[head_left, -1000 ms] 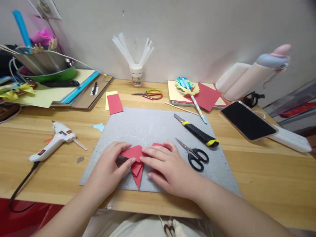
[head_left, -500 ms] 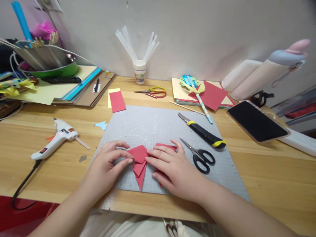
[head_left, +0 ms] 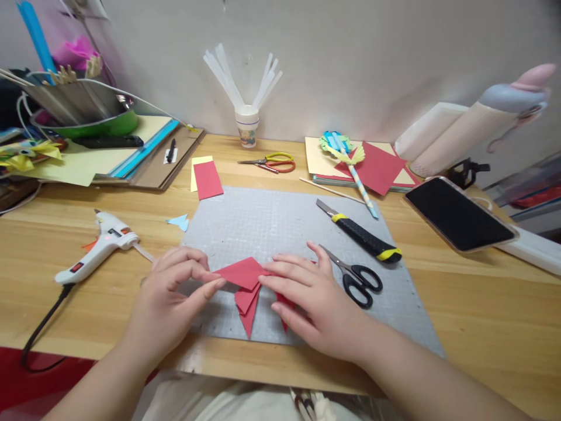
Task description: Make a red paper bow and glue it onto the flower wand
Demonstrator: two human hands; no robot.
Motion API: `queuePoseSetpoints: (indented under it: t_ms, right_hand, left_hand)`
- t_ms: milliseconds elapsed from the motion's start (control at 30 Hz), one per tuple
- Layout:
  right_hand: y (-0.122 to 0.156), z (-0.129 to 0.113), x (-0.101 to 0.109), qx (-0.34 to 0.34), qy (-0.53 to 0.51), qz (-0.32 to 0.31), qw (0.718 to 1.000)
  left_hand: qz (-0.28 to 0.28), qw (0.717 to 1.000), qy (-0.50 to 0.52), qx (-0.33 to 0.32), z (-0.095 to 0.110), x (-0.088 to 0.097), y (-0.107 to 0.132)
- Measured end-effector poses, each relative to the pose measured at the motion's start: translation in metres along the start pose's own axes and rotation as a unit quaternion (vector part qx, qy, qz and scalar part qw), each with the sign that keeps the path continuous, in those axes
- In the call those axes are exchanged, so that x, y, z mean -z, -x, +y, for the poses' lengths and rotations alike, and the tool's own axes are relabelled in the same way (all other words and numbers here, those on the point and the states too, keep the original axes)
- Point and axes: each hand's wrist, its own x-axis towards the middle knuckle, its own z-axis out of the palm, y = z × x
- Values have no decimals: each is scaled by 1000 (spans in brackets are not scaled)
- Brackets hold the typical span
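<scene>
A folded piece of red paper (head_left: pixel 242 273) with pointed flaps lies on the grey cutting mat (head_left: pixel 263 219), near its front edge. Between thumb and fingers, my left hand (head_left: pixel 173 295) pinches the paper's left tip. My right hand (head_left: pixel 309 292) rests flat over the paper's right half, fingers stretched out and hiding much of it. One pointed flap hangs toward me in the middle, and another shows partly under the right hand. Black-handled scissors (head_left: pixel 353 275) lie just right of that hand, with a black and yellow utility knife (head_left: pixel 363 237) behind them.
On the left lie a white hot glue gun (head_left: pixel 103 242) and a blue paper scrap (head_left: pixel 179 222). Red paper (head_left: pixel 208 180), yellow-red scissors (head_left: pixel 272 162) and a cup (head_left: pixel 248 126) of glue sticks stand further back. A paper flower (head_left: pixel 346 155) and phone (head_left: pixel 460 213) are at right.
My left hand has moved left, drawing the paper's left flap out into a longer point. The right hand has stayed nearly in place on the paper.
</scene>
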Motion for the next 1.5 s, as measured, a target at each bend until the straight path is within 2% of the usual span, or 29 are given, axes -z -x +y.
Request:
queuePoseSetpoints:
  t_ms: [133, 233, 367, 567, 967, 1133, 1200, 1333, 1500]
  right_hand:
    - [0, 1, 2, -39, -23, 77, 996]
    - [0, 2, 2, -67, -34, 94, 993]
    - [-1, 1, 0, -70, -26, 66, 995]
    - [-1, -2, 0, -50, 7, 16, 999]
    - [0, -3, -4, 30, 18, -89, 995]
    - [-1, -3, -6, 24, 26, -91, 995]
    - [-1, -3, -6, 19, 25, -85, 996]
    - [-2, -3, -7, 18, 30, -69, 997]
    - [-2, -3, -11, 14, 90, -47, 995]
  left_hand:
    - [-13, 1000, -6, -27, 6, -3, 0]
    - [-33, 995, -63, -63, 10, -5, -4]
    - [-70, 983, -132, -105, 14, -9, -9]
    - [-109, 975, -155, -119, 14, -14, -13]
    - [-119, 985, -87, -95, 14, -13, -8]
    - [-128, 987, -2, -95, 13, 1, -4]
    - [-122, 987, 44, -95, 12, 11, -3]
    - [-53, 993, 74, -80, 7, 25, -3]
    - [9, 992, 122, 7, -1, 15, 2]
